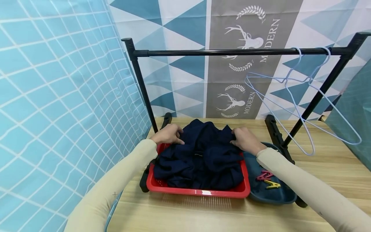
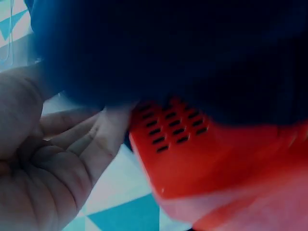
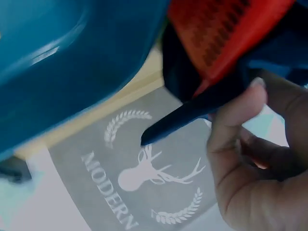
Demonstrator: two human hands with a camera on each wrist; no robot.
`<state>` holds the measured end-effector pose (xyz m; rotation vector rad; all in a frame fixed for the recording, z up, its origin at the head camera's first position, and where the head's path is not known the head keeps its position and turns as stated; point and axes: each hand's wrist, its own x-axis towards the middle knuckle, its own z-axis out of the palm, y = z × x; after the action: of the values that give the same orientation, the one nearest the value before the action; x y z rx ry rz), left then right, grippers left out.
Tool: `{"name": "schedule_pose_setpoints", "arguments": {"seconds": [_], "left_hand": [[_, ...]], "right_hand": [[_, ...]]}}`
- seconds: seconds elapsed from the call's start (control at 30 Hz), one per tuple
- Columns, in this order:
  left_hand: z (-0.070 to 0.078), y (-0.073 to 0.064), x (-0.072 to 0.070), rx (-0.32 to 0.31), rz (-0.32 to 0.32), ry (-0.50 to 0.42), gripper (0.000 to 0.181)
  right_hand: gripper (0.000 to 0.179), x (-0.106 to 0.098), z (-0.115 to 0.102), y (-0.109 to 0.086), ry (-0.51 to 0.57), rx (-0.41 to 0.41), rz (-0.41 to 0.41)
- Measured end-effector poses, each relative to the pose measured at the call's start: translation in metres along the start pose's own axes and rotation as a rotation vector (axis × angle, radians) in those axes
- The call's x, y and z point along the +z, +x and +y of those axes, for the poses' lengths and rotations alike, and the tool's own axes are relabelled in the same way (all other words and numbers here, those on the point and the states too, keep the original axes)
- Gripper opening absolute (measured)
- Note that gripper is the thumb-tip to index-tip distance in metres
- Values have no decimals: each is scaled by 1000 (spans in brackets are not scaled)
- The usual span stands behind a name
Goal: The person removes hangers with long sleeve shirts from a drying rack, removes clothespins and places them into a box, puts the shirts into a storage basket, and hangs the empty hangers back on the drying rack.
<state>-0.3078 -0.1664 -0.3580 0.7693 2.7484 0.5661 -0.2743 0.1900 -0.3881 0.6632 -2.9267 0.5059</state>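
Note:
A crumpled dark navy garment (image 1: 200,158) lies heaped in a red plastic basket (image 1: 200,192), its upper part raised toward the back rim. My left hand (image 1: 170,133) holds the garment's left edge; in the left wrist view, dark cloth hides part of the fingertips. On the opposite side my right hand (image 1: 246,139) pinches another edge between thumb and fingers, plain in the right wrist view, where a narrow fold of cloth (image 3: 187,115) sticks out from the grip. What kind of garment it is cannot be told from its folds.
A blue basin (image 1: 272,198) with pink and yellow clothespins (image 1: 271,184) stands right of the basket, under my right forearm. The black rack's bar (image 1: 203,53) spans above, with two light-blue hangers (image 1: 287,79) at its right end. A blue grid-patterned curtain (image 1: 58,96) borders the left.

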Motion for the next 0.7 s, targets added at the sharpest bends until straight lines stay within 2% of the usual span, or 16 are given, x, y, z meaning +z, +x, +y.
{"name": "schedule_pose_setpoints", "arguments": {"seconds": [0.07,0.2,0.27,0.4,0.5,0.6,0.7], "left_hand": [[1,1,3,37,12,21,40],[0,1,6,81,37,56,13],[0,-3,2,81,65,57,9],[4,-17,-13,47,136,-76,14],[10,-34,-25,63,158,-198,16],[17,-52,-30,181,103,-227,15],[23,-69,-23,364,-31,-192,11]], "right_hand": [[9,3,2,2,-14,-45,57],[32,6,7,7,-26,-102,118],[29,3,10,10,-23,-115,132],[15,-7,11,10,72,-58,145],[12,-20,2,1,182,-26,173],[11,-28,-12,-14,236,-92,185],[16,-29,-30,-34,238,-232,130]]}}
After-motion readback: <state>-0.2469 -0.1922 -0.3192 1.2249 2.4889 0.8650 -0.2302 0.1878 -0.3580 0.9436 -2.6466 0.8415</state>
